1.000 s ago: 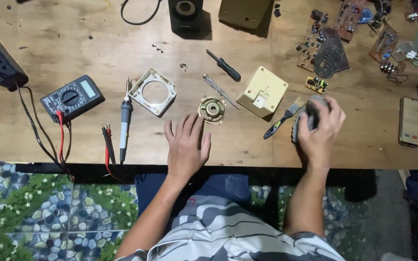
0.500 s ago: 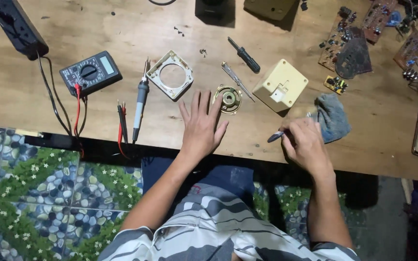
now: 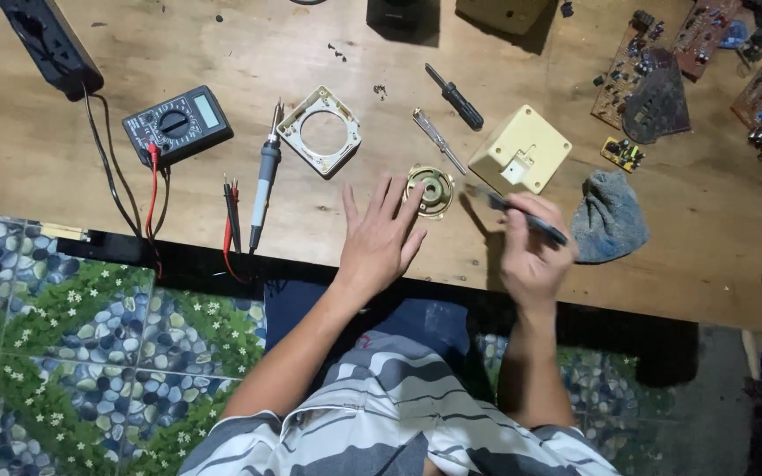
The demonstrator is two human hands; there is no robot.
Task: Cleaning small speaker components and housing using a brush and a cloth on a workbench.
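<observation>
left hand (image 3: 379,236) lies flat, fingers spread, beside the round speaker (image 3: 429,190); right hand (image 3: 531,251) grips a tool (image 3: 522,214).

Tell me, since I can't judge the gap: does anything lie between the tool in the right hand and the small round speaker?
Nothing visible does. The right hand holds the tool just right of the round speaker, with bare wooden table between. The left hand rests flat beside the speaker.

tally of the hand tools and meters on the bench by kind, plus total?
Screwdrivers: 2, black-handled and clear-handled
Soldering iron: 1
Multimeter: 1
Probe pair: 1
Blurred dark tool held in right hand: 1
Total: 6
Left hand lies flat beside the round speaker part.
</observation>
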